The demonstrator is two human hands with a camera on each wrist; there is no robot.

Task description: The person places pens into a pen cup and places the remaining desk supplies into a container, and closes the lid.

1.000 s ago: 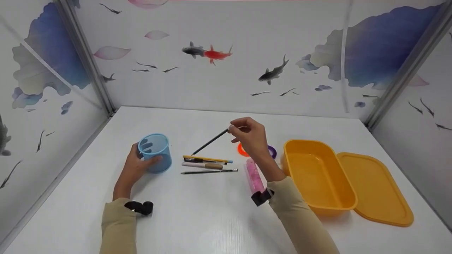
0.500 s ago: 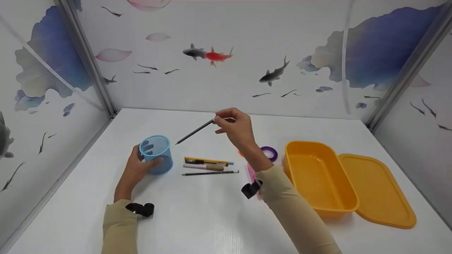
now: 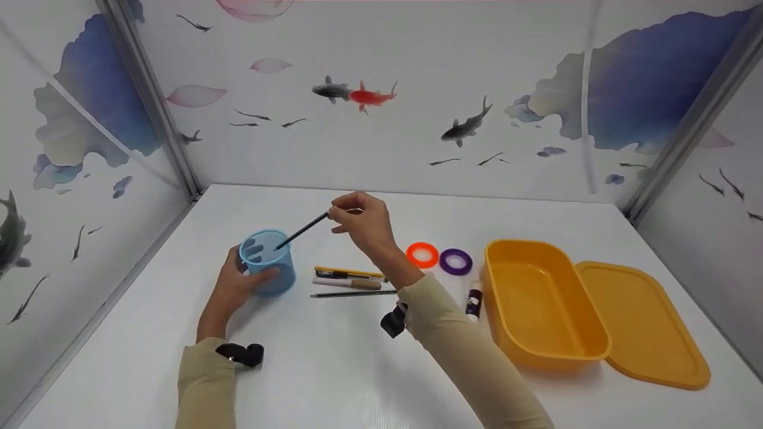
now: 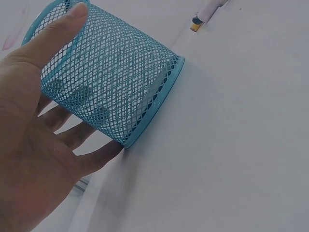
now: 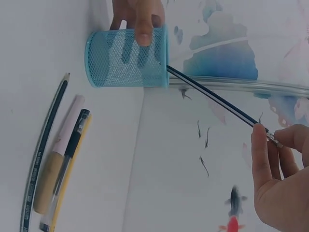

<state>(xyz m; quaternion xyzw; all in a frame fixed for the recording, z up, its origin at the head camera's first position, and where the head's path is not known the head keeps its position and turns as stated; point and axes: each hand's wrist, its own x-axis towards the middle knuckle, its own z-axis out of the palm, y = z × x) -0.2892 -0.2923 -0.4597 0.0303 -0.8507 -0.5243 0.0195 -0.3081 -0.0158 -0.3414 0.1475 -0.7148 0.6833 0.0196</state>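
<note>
My left hand [image 3: 232, 291] grips a light blue mesh pen holder [image 3: 279, 279], thumb on the near side and fingers around the far side. The holder [image 4: 113, 72] stands upright on the white table. In my right hand [image 3: 366, 225], thumb and fingers pinch a dark striped pencil [image 5: 212, 95] by its eraser end. It slants down to the left, its tip right at the holder's open rim. Between the hands lie another dark pencil [image 3: 349, 294], a white marker with a tan cap [image 3: 363, 285], a black-capped clear pen [image 5: 72, 140] and a yellow pencil [image 3: 351, 272].
An orange ring [image 3: 409, 255] and a purple tape ring [image 3: 443, 263] lie right of the pens, near a glue stick [image 3: 474, 302]. A yellow box [image 3: 539, 304] stands at the right, its lid [image 3: 653, 328] flat beside it. Patterned walls enclose the table.
My right hand has carried the pencil left, from over the pens to the holder's rim. The glue stick now shows, and my right arm covers the pink item. My left hand keeps holding the holder.
</note>
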